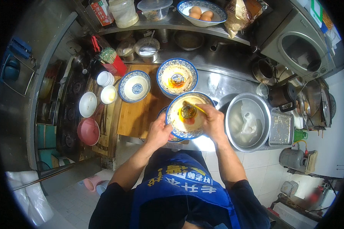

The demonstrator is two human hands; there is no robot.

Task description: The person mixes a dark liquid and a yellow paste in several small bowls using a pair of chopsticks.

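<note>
My left hand (pixel 160 131) grips the rim of a blue-and-white patterned bowl (pixel 176 126), fingers at its lower left edge. In my right hand (pixel 213 118) is a yellow-handled brush or spatula (pixel 197 108), its dark head inside the bowl over reddish-orange oil or sauce; the exact tool cannot be told. Another patterned bowl (pixel 177 67) with similar orange-red residue stands just behind. Under the held bowl, one more patterned bowl (pixel 176 140) is mostly hidden. An emptier patterned bowl (pixel 137 78) rests at the left on the wooden board (pixel 132 121).
A large metal basin (pixel 231 143) of cloudy water with pale contents stands right, beside a metal tray (pixel 281 128). Small white bowls (pixel 88 104) and a pink bowl (pixel 88 131) lie left. A shelf (pixel 172 25) above holds a bowl of eggs (pixel 205 14); a microwave (pixel 301 45) is upper right.
</note>
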